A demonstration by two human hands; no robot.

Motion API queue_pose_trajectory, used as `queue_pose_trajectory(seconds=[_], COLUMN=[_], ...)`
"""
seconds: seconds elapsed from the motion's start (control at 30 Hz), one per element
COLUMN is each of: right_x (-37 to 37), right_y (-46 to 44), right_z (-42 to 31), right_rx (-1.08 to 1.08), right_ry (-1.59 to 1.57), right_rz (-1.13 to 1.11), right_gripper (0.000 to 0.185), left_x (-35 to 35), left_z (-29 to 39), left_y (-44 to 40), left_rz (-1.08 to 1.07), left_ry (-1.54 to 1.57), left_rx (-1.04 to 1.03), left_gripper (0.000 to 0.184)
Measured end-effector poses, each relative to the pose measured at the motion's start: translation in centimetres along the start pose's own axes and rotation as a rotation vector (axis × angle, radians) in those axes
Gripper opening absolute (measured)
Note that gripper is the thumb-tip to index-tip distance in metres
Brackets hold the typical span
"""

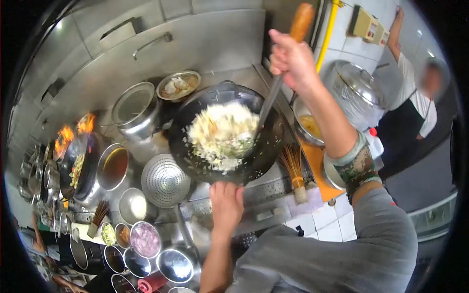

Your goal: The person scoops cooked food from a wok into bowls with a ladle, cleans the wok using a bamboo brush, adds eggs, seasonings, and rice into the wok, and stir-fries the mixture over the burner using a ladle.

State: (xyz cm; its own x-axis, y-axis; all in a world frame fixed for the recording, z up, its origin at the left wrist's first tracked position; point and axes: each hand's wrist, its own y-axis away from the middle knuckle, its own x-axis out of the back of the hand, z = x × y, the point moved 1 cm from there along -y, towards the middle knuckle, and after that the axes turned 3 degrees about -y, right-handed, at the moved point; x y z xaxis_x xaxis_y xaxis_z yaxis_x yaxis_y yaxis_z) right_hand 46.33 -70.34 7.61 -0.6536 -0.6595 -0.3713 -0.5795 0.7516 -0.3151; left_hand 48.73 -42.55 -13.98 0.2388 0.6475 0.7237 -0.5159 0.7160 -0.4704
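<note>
A large black wok [271, 146] holds a pale, rice-like food [222, 129] with green and yellow bits, blurred by motion. My right hand [293, 61] is closed round the long metal handle of a ladle [273, 97], just below its wooden grip end. The ladle's head reaches into the food at the wok's right side. My left hand [226, 205] is at the wok's near edge, its fingers bent together over the rim; anything between them is hidden.
A perforated strainer [165, 180], a pot of brown liquid [113, 167] and a bowl of chopped onion [145, 239] stand left. Flames [85, 123] rise beside another wok [93, 156]. A bamboo brush [293, 168] lies right. Another person [415, 93] stands at far right; others are at lower left.
</note>
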Motion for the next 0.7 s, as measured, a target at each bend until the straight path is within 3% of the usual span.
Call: queue_pose_trajectory(seconds=[0.13, 0.2, 0.27, 0.33, 0.37, 0.43, 0.5, 0.6, 0.7], right_x=[0.7, 0.2, 0.6, -0.2, -0.6, -1.0, -1.6, -3.3, -2.6], right_y=[-1.7, -2.0, -3.3, -5.9, -6.9, -7.9, -7.1, -8.1, -7.6], right_z=[0.0, 4.7, 8.8, 7.3, 5.8, 6.5, 9.5, 9.1, 3.5], right_rx=[0.176, 0.162, 0.027, -0.018, 0.012, 0.036, -0.008, -0.085, -0.029], right_ry=[-0.075, -0.054, -0.078, -0.07, -0.047, -0.011, -0.054, -0.03, 0.074], right_rz=[-0.079, 0.143, -0.125, -0.152, -0.123, -0.109, -0.139, -0.156, -0.181], right_gripper=[0.037, 0.039, 0.039, 0.039, 0.039, 0.038, 0.04, 0.042, 0.038], left_x=[-3.6, -3.9, -1.5, 0.9, 0.4, -1.3, -10.9, -22.9, -29.6], left_z=[-3.1, -2.7, -0.1, 2.1, 0.7, -0.7, -6.9, -11.2, -12.8], left_y=[-2.8, -2.9, -1.7, 3.7, 7.6, 13.7, 23.8, 31.4, 30.9], left_rz=[-0.038, -0.106, 0.125, -0.141, -0.314, -0.961, -0.955, -0.796, -0.696], left_ry=[-0.009, 0.0, -0.116, 0.163, 0.389, 0.544, 0.331, 0.496, 0.377], left_rx=[0.007, 0.057, -0.008, 0.161, 0.109, 0.695, 0.258, 0.632, 0.728], left_gripper=[0.015, 0.017, 0.025, 0.031, 0.033, 0.036, 0.042, 0.04, 0.04])
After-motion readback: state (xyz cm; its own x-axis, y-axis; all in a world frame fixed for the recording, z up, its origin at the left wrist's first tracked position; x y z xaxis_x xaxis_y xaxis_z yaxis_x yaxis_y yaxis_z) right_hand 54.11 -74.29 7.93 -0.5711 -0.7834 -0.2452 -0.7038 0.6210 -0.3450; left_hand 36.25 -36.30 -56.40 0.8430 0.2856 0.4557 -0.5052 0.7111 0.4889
